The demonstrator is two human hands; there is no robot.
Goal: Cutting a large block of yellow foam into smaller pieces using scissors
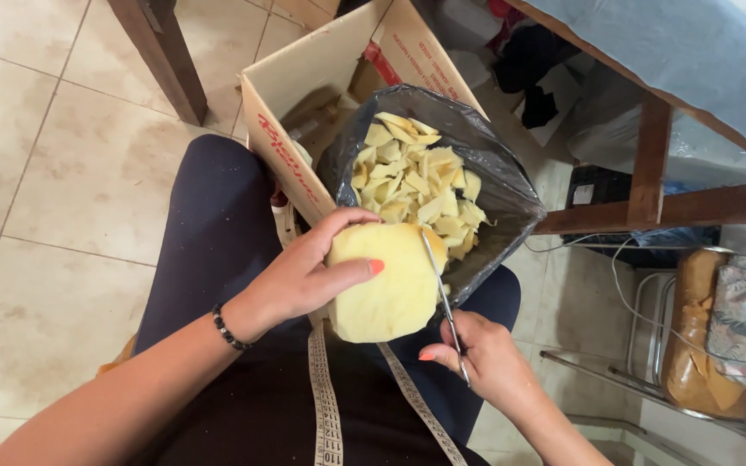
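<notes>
While our left hand (300, 280) grips the yellow foam block (386, 283) over our lap, we clench our right hand (485, 358) on scissors (444, 298) cutting its edge, just before a black bag (494, 185) of foam scraps (414, 179).

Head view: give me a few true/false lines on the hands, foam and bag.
1. The left hand holds a yellow foam block. True.
2. The right hand holds a knife. False: it holds scissors, blades at the block's edge.
3. The black bag is empty. False: it holds yellow foam scraps.
4. A tape measure hangs over the lap. True.
5. The bag stands inside the cardboard box. False: it stands beside it.
</notes>
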